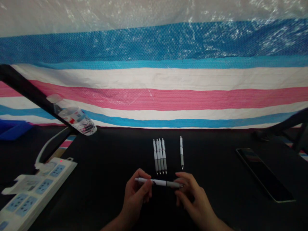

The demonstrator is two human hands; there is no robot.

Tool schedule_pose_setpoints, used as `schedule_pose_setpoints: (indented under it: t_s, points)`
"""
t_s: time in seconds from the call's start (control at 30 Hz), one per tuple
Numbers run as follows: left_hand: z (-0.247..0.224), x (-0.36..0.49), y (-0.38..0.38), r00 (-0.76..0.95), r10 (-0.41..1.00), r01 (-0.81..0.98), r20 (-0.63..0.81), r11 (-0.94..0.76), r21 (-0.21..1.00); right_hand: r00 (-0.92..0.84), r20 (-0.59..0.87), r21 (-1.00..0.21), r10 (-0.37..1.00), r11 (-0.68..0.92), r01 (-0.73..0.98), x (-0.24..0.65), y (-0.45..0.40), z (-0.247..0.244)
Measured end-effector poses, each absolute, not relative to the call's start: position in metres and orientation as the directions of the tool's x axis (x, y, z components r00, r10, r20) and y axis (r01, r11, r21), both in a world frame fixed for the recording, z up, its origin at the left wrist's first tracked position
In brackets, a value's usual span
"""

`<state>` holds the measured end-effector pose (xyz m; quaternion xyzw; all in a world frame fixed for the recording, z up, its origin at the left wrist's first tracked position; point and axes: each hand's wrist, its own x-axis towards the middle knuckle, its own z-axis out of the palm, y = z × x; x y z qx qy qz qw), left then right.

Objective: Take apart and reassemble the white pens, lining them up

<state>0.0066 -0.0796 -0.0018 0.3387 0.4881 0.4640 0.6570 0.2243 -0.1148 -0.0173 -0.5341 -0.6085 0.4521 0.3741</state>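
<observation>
A white ballpoint pen [159, 182] with a grey grip is held almost level above the black table. My left hand [137, 192] pinches its clicker end between thumb and fingers. Around the pen's metal tip, my right hand [193, 195] has its thumb and fingers apart; whether a finger touches the tip I cannot make out. Just beyond the hands, several matching pens [159, 155] lie side by side with their tips toward me. One more such pen [181, 152] lies by itself to their right.
A white power strip [48, 183] with a plug and cable lies at the left. Behind it, a clear plastic bottle [78, 120] stands near a black bar [31, 89]. A dark phone [264, 175] rests at the right. Striped plastic sheeting [154, 99] hangs behind the table [101, 160].
</observation>
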Motion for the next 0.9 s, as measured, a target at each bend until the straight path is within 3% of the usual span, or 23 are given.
schedule_pose_setpoints:
  t_s: [0.3,0.47,0.7,0.9]
  points:
    - [-0.006,0.005,-0.08,0.091,0.945,-0.282,-0.314,0.327,0.902,-0.248,-0.034,-0.92,0.968,0.066,0.385,0.227,-0.115,-0.012]
    - [-0.012,0.002,-0.081,0.113,0.951,-0.247,-0.288,0.308,0.919,-0.262,0.055,-0.873,0.963,0.174,0.456,0.227,-0.115,-0.014]
    - [-0.01,0.004,-0.08,0.136,0.958,-0.23,-0.252,0.278,0.933,-0.273,-0.08,-0.915,0.959,0.038,0.402,0.227,-0.114,-0.008]
    - [-0.008,0.008,-0.075,0.138,0.983,-0.233,-0.119,0.149,0.961,-0.367,-0.074,-0.868,0.927,0.121,0.481,0.219,-0.114,-0.005]
